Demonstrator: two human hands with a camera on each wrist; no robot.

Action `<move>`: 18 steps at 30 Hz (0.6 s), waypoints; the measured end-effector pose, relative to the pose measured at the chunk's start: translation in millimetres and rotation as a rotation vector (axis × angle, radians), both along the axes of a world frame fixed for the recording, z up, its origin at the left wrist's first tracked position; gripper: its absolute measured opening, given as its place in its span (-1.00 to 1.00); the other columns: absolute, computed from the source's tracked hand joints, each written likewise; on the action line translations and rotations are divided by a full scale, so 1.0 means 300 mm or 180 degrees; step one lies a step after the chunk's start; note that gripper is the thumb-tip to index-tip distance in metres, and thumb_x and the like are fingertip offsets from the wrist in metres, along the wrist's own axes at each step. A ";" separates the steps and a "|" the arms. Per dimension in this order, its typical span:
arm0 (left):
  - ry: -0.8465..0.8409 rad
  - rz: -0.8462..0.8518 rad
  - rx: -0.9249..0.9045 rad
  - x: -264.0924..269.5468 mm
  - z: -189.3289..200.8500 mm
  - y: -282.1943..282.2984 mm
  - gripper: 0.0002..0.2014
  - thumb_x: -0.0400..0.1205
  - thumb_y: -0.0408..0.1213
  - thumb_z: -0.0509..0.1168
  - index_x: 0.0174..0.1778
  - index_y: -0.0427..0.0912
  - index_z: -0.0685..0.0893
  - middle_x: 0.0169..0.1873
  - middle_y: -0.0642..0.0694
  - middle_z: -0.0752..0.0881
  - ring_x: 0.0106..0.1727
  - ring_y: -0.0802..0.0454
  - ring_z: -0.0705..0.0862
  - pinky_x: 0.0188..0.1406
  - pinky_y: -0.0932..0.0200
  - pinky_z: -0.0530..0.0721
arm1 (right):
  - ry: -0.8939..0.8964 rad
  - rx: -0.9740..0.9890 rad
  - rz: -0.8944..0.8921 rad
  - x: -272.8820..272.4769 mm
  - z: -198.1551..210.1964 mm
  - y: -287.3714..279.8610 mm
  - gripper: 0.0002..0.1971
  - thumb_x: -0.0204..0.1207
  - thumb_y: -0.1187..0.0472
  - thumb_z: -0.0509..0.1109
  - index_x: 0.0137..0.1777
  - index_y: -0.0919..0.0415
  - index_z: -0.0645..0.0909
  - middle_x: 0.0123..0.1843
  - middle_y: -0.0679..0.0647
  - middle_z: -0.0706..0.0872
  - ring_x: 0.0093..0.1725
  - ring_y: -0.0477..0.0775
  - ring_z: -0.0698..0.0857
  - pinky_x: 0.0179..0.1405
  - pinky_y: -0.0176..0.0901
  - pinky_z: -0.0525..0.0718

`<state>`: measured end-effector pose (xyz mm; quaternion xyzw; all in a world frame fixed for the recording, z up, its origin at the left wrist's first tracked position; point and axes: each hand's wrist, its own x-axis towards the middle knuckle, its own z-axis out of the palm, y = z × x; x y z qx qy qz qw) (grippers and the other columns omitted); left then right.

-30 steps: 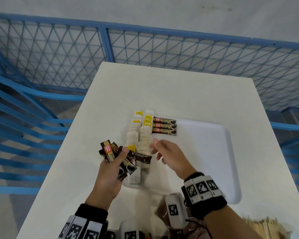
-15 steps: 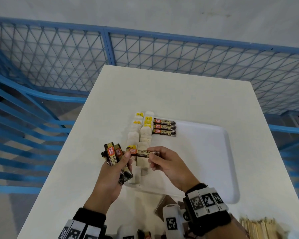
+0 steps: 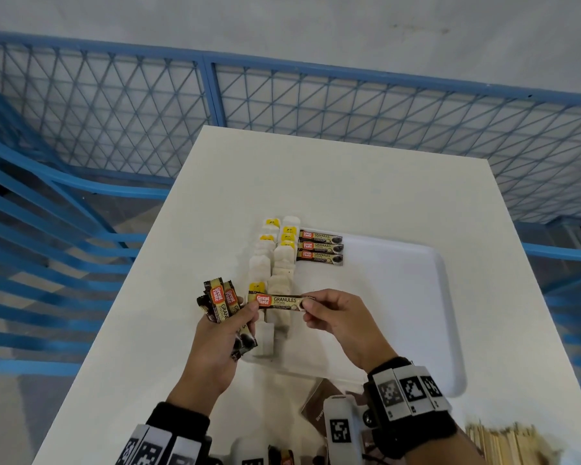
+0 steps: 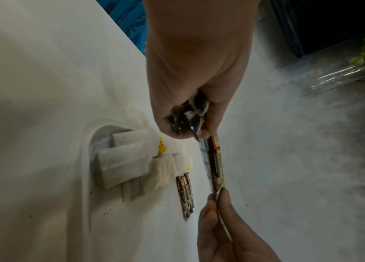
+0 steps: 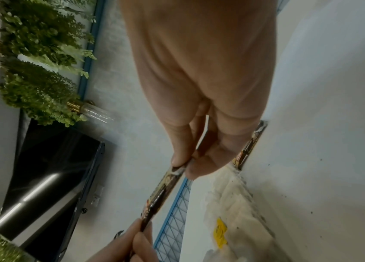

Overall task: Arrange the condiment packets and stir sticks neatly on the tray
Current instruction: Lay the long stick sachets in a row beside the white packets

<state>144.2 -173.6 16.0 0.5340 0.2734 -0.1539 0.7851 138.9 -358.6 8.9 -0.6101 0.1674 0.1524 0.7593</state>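
Brown coffee stick packet [image 3: 280,302] is stretched level between my two hands, above the tea bags [image 3: 271,270] on the white tray [image 3: 413,297]. My right hand [image 3: 341,325] has its grip clamped on the packet's right end, thumb and fingertips pinching. My left hand [image 3: 220,344] pinches the left end and is also clamped around a bunch of packets [image 3: 220,302]. Versus half a second back: same two-handed hold, hardly moved. Three packets [image 3: 320,247] lie in a row on the tray.
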 end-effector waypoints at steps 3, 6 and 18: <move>0.0156 0.0058 -0.0185 0.001 -0.002 -0.008 -0.95 0.56 -0.42 0.36 -0.19 -0.24 0.62 -0.41 -0.11 0.69 -0.47 0.16 0.66 -0.49 0.31 0.65 | 0.0072 0.0000 -0.0201 0.022 -0.019 -0.031 -0.89 0.52 0.45 0.34 -0.05 0.35 0.70 -0.30 0.14 0.72 -0.36 -0.05 0.67 -0.25 -0.31 0.73; 0.0291 0.0160 -0.0305 0.006 -0.002 -0.011 -0.95 0.56 -0.35 0.37 -0.14 -0.24 0.65 -0.49 -0.06 0.67 -0.50 0.16 0.65 -0.47 0.31 0.67 | 0.0145 -0.0082 -0.0518 0.054 -0.043 -0.081 -0.90 0.54 0.46 0.31 -0.06 0.36 0.66 -0.28 0.15 0.70 -0.40 -0.07 0.67 -0.32 -0.36 0.72; 0.0396 0.0348 -0.0356 0.001 0.014 0.002 -0.86 0.65 -0.51 0.17 -0.07 -0.25 0.61 -0.51 -0.10 0.77 -0.15 -0.08 0.69 -0.06 0.06 0.64 | 0.0408 -0.1371 -0.0847 0.220 -0.167 -0.200 -0.85 0.45 0.36 0.48 -0.04 0.36 0.60 -0.27 0.15 0.72 -0.41 -0.03 0.62 -0.50 -0.43 0.66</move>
